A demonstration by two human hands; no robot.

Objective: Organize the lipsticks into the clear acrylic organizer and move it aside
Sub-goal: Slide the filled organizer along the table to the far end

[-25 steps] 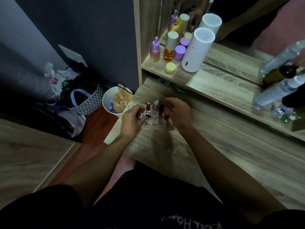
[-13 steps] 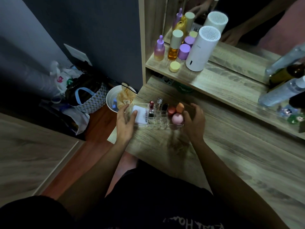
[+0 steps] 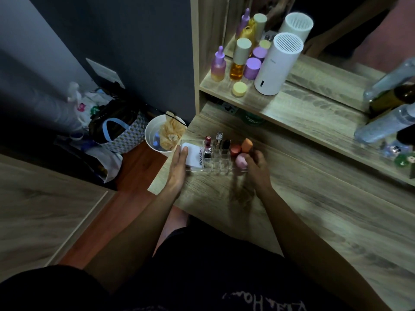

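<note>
The clear acrylic organizer (image 3: 219, 163) sits near the left end of the wooden desk (image 3: 314, 209). Several lipsticks stand upright in its middle slots: a red one (image 3: 208, 141), a silver one (image 3: 219, 137) and a dark one (image 3: 226, 144). A white compact (image 3: 193, 157) lies in its left section; orange (image 3: 247, 144) and pink (image 3: 241, 160) sponges fill the right one. My left hand (image 3: 178, 167) presses flat against the organizer's left end. My right hand (image 3: 257, 167) grips its right end.
A raised shelf (image 3: 303, 113) behind holds coloured bottles (image 3: 239, 61) and a white cylinder (image 3: 277, 63), with a mirror above. Clear bottles (image 3: 386, 124) lie at the right. Off the desk's left edge stand a white bin (image 3: 157, 135) and a bag (image 3: 119, 131) on the floor.
My hands have spread from the organizer's middle to its two ends, uncovering the compact and sponges. The organizer looks slightly shifted to the right.
</note>
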